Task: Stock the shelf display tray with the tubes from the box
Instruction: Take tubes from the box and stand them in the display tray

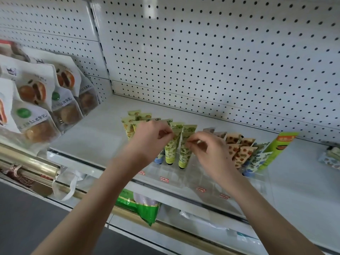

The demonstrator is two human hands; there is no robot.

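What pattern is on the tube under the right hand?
Green leaves on yellow-green tube, seen in the head view.

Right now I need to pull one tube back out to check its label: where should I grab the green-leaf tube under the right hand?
Probably by the flat crimped top of the green-leaf tube, pinched from above across its thin faces. It stands cap-down in the clear tray, with neighbours close beside it, so only that upper end is free, where the right hand already is.

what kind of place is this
Most likely a shop aisle: a white pegboard-backed shelf, red price tags along the clear display tray of tubes, and packaged buns stocked alongside.
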